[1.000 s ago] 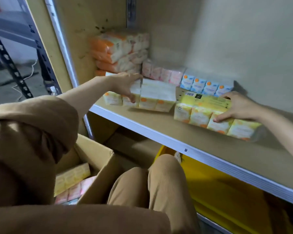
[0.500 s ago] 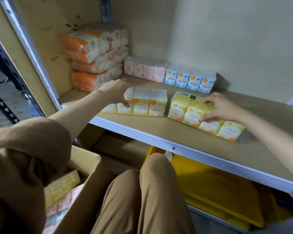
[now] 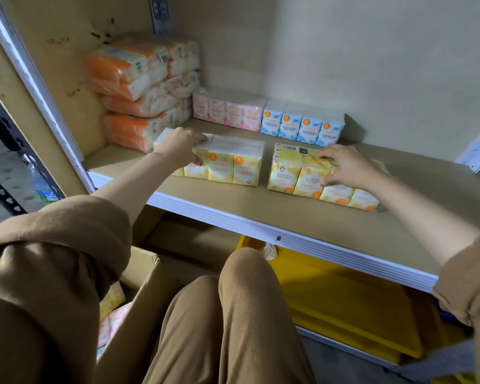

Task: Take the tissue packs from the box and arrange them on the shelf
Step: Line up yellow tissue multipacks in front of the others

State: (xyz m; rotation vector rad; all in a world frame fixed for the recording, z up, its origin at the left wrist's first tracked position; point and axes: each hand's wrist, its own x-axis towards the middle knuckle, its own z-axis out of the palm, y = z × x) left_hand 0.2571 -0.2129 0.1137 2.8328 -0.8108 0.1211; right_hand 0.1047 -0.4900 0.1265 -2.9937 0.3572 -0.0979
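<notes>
Two yellow tissue packs stand on the wooden shelf [image 3: 261, 206]. My left hand [image 3: 179, 146] grips the left yellow pack [image 3: 233, 164] from above, fingers curled over its top and front. My right hand [image 3: 344, 169] grips the right yellow pack [image 3: 294, 176], which stands upside down with a barcode on top. Behind them a pink pack [image 3: 229, 110] and a blue pack [image 3: 302, 123] line the back wall. The cardboard box [image 3: 147, 275] sits low at the left, with yellow and pink packs [image 3: 110, 309] inside, partly hidden by my arm.
Stacked orange tissue bundles [image 3: 139, 90] fill the shelf's back left corner. Yellow bins [image 3: 338, 303] lie under the shelf. A metal shelf post [image 3: 34, 87] runs along the left. My knee [image 3: 244, 273] rises in front of the shelf edge.
Both yellow packs have been pushed back and squared up on the shelf. The right pack now lies nearly level with the left one. The view has shifted left and closer.
</notes>
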